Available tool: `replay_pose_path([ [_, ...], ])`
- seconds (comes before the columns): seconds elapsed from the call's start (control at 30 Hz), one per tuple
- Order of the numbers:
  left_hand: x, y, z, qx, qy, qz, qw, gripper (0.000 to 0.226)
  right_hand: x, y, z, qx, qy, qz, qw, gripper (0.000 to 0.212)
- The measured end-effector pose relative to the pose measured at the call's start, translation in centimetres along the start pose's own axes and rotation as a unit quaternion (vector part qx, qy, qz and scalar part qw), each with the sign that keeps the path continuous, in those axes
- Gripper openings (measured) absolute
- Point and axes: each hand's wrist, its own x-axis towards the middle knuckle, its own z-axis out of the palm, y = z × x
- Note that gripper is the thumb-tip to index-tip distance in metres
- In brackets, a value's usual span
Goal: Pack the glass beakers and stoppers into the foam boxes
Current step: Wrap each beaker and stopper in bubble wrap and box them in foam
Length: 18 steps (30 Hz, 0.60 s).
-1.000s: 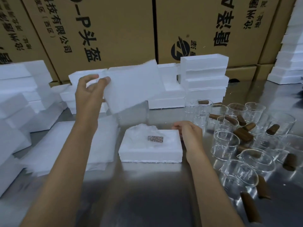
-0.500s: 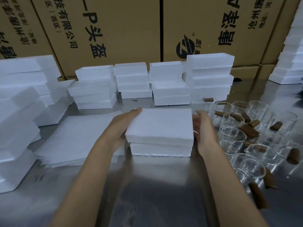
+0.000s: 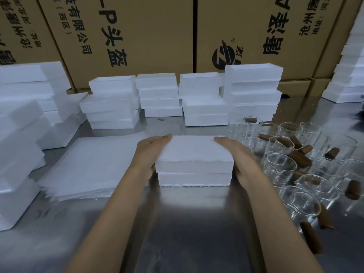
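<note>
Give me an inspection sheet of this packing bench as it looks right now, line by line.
Surface: reflective steel table.
Job's things: closed foam box at centre; empty glass beakers and brown stoppers loose to its right.
Clutter: foam sheets left of the box; stacked foam boxes behind.
Grippers: left hand and right hand press the box's sides.
Cables: nothing seen.
Surroundings: printed cardboard cartons behind the table.

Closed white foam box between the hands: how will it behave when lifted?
The closed white foam box is probably light for its size and stiff, being thick foam. Its lid seam looks unsecured, so the lid may shift unless the left hand and right hand press from both sides. Its ragged edges suggest it crumbles easily.
</note>
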Motion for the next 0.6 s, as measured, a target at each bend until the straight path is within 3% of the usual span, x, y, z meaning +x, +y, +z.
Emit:
replay_pose_path([
  [0.33, -0.6, 0.0, 0.1, -0.003, -0.023, -0.016, 1.0, 0.021, -0.6, -0.4, -0.1, -0.018, 0.046, 0.02, 0.999, 0.064],
  [0.43, -1.6, -0.2, 0.1, -0.021, -0.087, -0.019, 0.996, 0.033, -0.9, -0.5, 0.0, -0.003, 0.056, 0.012, 0.998, 0.062],
  [0.6, -2.2, -0.1, 0.1, -0.058, -0.112, 0.004, 0.992, 0.039, -1.5, -0.4, 0.2, 0.045, 0.071, -0.003, 0.996, 0.049],
])
